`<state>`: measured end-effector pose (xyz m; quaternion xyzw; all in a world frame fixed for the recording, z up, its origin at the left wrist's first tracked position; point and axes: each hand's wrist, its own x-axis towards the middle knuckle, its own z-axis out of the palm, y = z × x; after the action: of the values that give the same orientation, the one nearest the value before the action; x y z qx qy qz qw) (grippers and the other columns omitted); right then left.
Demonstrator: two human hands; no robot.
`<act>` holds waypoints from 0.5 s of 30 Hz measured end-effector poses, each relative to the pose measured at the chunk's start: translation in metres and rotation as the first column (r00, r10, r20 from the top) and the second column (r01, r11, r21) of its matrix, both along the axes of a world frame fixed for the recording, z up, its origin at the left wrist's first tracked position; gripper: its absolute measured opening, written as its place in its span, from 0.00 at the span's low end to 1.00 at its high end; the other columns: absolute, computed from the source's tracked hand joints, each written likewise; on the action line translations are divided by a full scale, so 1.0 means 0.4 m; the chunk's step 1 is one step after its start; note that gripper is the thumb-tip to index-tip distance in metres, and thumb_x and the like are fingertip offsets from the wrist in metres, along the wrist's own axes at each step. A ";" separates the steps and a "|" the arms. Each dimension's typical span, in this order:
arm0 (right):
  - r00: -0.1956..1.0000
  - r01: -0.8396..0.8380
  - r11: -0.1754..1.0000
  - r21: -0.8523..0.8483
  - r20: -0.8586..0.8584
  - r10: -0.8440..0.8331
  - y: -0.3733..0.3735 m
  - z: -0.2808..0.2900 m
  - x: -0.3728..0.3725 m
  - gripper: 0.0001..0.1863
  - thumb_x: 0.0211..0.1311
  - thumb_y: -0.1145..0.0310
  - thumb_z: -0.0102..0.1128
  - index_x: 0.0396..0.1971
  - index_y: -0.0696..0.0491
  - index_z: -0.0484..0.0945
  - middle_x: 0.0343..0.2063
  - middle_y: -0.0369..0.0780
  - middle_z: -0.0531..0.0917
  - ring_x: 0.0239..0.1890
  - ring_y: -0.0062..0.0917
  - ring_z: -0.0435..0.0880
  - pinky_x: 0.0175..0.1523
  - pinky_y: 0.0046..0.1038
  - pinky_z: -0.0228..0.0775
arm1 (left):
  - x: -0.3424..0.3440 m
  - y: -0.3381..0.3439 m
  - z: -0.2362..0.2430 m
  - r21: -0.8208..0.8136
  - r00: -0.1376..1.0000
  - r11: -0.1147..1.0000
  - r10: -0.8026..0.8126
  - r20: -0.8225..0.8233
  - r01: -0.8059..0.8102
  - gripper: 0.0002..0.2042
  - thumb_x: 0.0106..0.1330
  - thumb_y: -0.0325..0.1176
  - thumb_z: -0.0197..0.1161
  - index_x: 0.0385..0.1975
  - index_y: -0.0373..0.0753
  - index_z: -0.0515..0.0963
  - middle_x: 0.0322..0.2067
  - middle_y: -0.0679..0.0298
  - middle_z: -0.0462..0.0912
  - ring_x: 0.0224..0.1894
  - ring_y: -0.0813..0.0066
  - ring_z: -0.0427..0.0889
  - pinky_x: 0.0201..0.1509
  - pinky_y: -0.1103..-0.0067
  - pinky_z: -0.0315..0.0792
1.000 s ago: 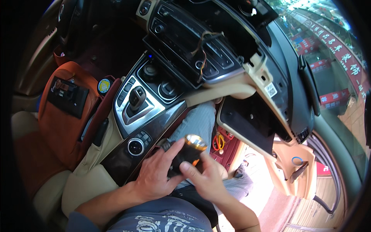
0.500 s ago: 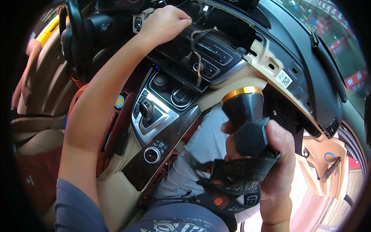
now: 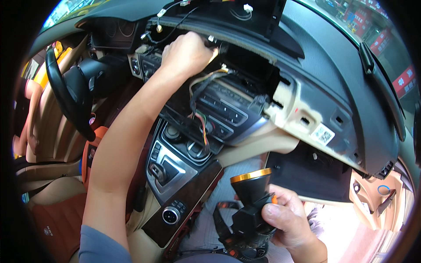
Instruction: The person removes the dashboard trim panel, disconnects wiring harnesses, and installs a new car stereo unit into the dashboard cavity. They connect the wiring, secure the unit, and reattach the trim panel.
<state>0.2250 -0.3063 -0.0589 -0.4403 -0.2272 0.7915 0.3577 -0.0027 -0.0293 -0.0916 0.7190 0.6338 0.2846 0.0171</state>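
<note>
Black headlamp (image 3: 251, 206) with a gold-coloured rim, straps hanging loose below it, is held in the right hand (image 3: 287, 221), low and right of the centre console (image 3: 180, 179). Fingers of that hand are curled closed around the lamp body, thumb on its side; lens faces up toward the dash.

Left hand (image 3: 187, 55) is up above the console, at the edge of the open cavity (image 3: 245, 59) in the dashboard where a unit has been taken out. Its fingers are bent over the cavity lip, gripping or pressing the trim there; whether they pinch a connector cannot be told, the fingertips being hidden.

Loose wiring (image 3: 202, 120), a multicoloured bundle, hangs from the cavity down across the radio panel (image 3: 228, 111) toward the console knobs.

Risks, judged from this position:
- Left forearm lies close beside the hanging wires; a pull or twist of the arm could snag them and strain a plug.
- Cavity edge looks like bare cut trim; knuckles could be scraped.
- Headlamp straps dangle near the gear selector (image 3: 160, 172) and could catch on it.
- One-handed grip on the lamp: a slip drops it onto the wood-look console trim.
</note>
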 end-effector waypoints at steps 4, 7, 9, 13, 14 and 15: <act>0.990 0.007 0.997 -0.080 -0.138 -0.018 0.042 -0.041 0.000 0.37 0.60 0.52 0.71 0.60 0.65 0.73 0.46 0.44 0.86 0.45 0.25 0.87 0.55 0.28 0.79 | 0.005 -0.027 0.026 0.000 0.994 1.000 0.016 0.112 -0.016 0.22 0.62 0.48 0.65 0.41 0.31 0.86 0.39 0.41 0.87 0.47 0.41 0.85 0.54 0.60 0.77; 0.972 0.093 0.993 0.079 -0.223 -0.073 0.064 -0.078 -0.008 0.25 0.70 0.55 0.62 0.56 0.61 0.79 0.50 0.43 0.84 0.43 0.24 0.84 0.52 0.27 0.77 | -0.001 -0.044 0.046 -0.129 0.943 0.991 0.015 0.332 0.029 0.24 0.64 0.48 0.61 0.39 0.26 0.84 0.35 0.39 0.85 0.42 0.39 0.85 0.51 0.61 0.76; 0.969 0.114 0.993 0.019 -0.224 -0.107 0.076 -0.091 -0.005 0.27 0.68 0.56 0.62 0.56 0.62 0.78 0.47 0.42 0.86 0.46 0.25 0.85 0.52 0.27 0.77 | -0.011 -0.049 0.049 -0.150 0.891 0.985 -0.006 0.455 0.083 0.23 0.65 0.45 0.60 0.33 0.24 0.81 0.25 0.49 0.83 0.29 0.62 0.82 0.41 0.71 0.75; 0.966 0.104 0.994 0.015 -0.241 -0.097 0.109 -0.091 0.000 0.30 0.65 0.53 0.64 0.55 0.63 0.78 0.46 0.43 0.86 0.45 0.26 0.86 0.52 0.28 0.78 | -0.036 -0.057 0.052 -0.140 0.833 0.983 -0.024 0.553 0.122 0.18 0.65 0.40 0.59 0.27 0.27 0.79 0.20 0.64 0.79 0.25 0.79 0.75 0.34 0.78 0.70; 0.965 0.110 0.994 0.024 -0.241 -0.101 0.117 -0.088 -0.002 0.30 0.65 0.52 0.65 0.55 0.63 0.78 0.46 0.43 0.86 0.45 0.26 0.86 0.52 0.28 0.79 | -0.041 -0.063 0.055 -0.118 0.829 0.984 -0.044 0.558 0.132 0.15 0.66 0.37 0.62 0.29 0.28 0.78 0.21 0.63 0.79 0.25 0.79 0.76 0.35 0.78 0.71; 0.969 0.097 0.995 0.035 -0.231 -0.087 0.126 -0.083 0.000 0.32 0.63 0.49 0.66 0.54 0.63 0.78 0.45 0.43 0.86 0.45 0.25 0.85 0.51 0.26 0.78 | -0.041 -0.075 0.059 -0.051 0.853 0.988 -0.099 0.512 0.146 0.13 0.65 0.36 0.64 0.30 0.29 0.77 0.22 0.62 0.79 0.26 0.76 0.76 0.35 0.77 0.71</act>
<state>0.2249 -0.2560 -0.0921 -0.3478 -0.1821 0.8140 0.4281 -0.0191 -0.0594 -0.0681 0.6560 0.5718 0.4340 0.2331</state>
